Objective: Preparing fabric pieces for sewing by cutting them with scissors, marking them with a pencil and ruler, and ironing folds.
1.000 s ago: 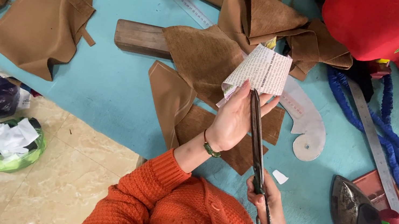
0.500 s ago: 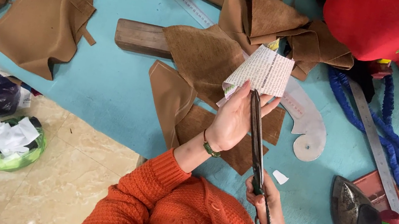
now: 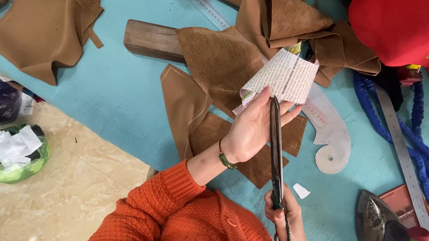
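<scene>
**Scissors meet folded paper above the table**

The left hand [image 3: 251,130] has its grip closed on a folded printed paper [image 3: 283,80], held up over the brown leather pieces [image 3: 218,68]. The right hand [image 3: 286,215] has its grip closed around the handles of long dark scissors [image 3: 277,149], whose tips touch the paper's lower edge. Right of the paper lies a curved ruler [image 3: 332,138] on the blue-covered table [image 3: 114,91].

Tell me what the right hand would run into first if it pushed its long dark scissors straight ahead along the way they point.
Most likely the folded sheet of printed paper held in the left hand: the scissors gripped by the right hand point at its lower edge, the tips right by it.
</scene>
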